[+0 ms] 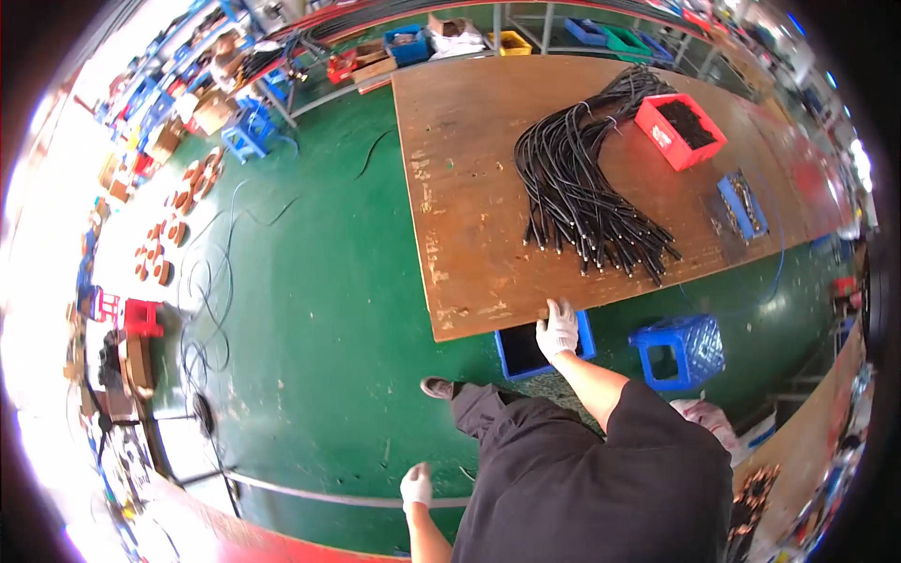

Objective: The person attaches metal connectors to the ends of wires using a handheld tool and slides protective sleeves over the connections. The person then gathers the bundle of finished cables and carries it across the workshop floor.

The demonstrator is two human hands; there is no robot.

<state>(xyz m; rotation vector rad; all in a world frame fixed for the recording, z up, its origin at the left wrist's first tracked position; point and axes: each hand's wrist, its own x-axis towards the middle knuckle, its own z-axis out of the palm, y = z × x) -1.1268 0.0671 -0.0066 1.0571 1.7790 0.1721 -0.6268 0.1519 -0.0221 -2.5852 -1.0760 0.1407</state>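
Observation:
My right hand (558, 330), in a white glove, rests at the near edge of a worn brown table (469, 216). Its fingers are extended and nothing shows in them. Beyond it, a large bundle of black cables (582, 178) with metal-tipped ends lies on the tabletop. My left hand (417, 486), also gloved in white, hangs low over the green floor at my left side. Its fingers look loosely extended, with no object visible in them. A pale grey strip (319, 493) runs behind the left wrist. Below my right hand stands a blue bin (511, 355), partly covered by the table.
On the table are a red bin of dark small parts (685, 129) and a blue tray of metal pieces (742, 204). A blue stool (678, 352) stands to my right. Loose cables (225, 281) trail over the floor at left, near a red stool (142, 317) and a stand fan (105, 422).

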